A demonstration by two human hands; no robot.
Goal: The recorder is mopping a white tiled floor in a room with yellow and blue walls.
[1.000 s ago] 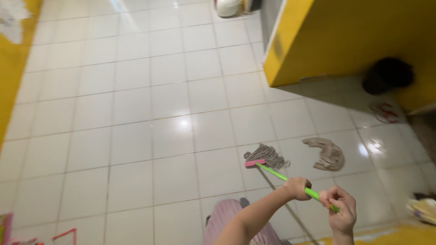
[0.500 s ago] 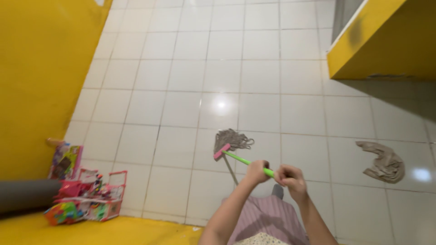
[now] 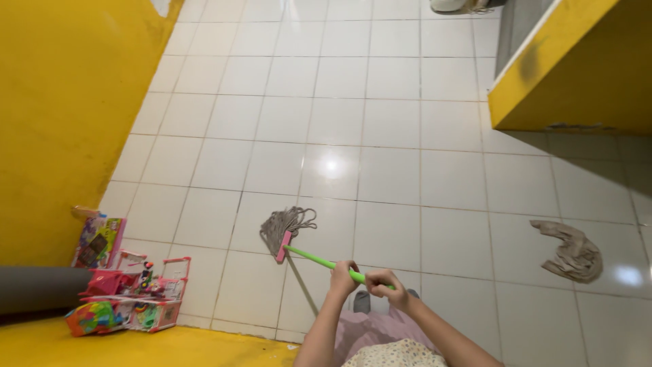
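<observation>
Left hand (image 3: 345, 270) and right hand (image 3: 384, 281), both clamped one behind the other on the green-handled string mop (image 3: 299, 245) for leverage, angling its grey head flat on the white tiled floor (image 3: 394, 129); crumpled beige rag (image 3: 569, 250) lying well apart.

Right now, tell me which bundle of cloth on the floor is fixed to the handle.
The grey mop head, clipped in pink to the green handle. The crumpled rag lies loose, far right.
</observation>
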